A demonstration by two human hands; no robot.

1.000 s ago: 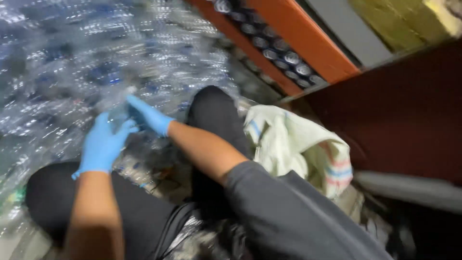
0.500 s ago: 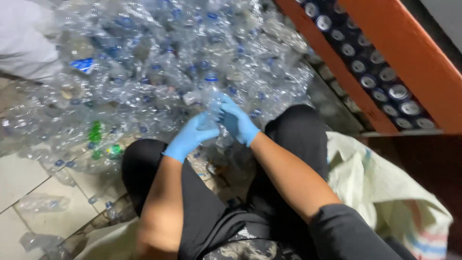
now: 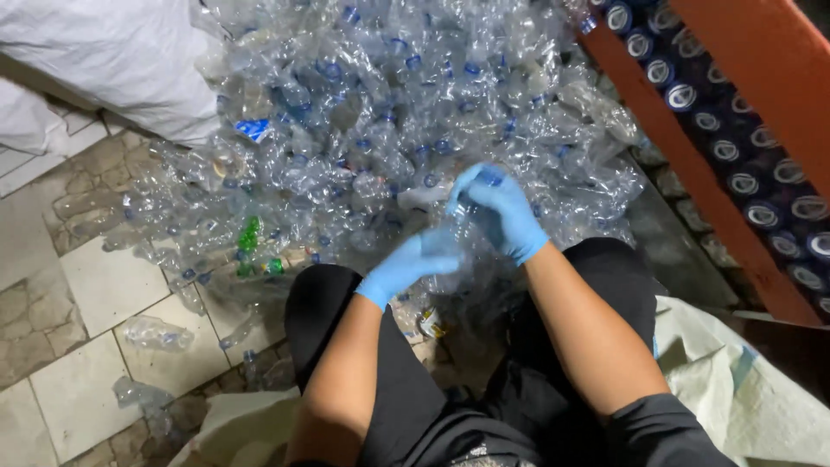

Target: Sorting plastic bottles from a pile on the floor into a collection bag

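Clear plastic fills the upper half of the frame: a heap of crushed bottles (image 3: 380, 112) spread across the tiled floor (image 3: 52, 259), many with blue caps. Both hands wear blue gloves and meet at the centre of the frame, at the near edge of the heap. Between them is one clear bottle (image 3: 462, 229) with a blue cap. The right hand (image 3: 501, 212) is clenched over its upper end, around the cap, and the left hand (image 3: 419, 259) grips its lower part from below and to the left. The bottle sits just above the person's knees, which are in black trousers (image 3: 406, 380).

A green bottle (image 3: 251, 233) lies at the heap's left side, and a few loose clear bottles rest on the tiles at lower left. White sacks (image 3: 95, 52) fill the upper left corner. Another pale sack (image 3: 743, 389) lies at lower right. An orange rack (image 3: 761, 60) with rows of dark round can tops (image 3: 743, 182) runs down the right edge.
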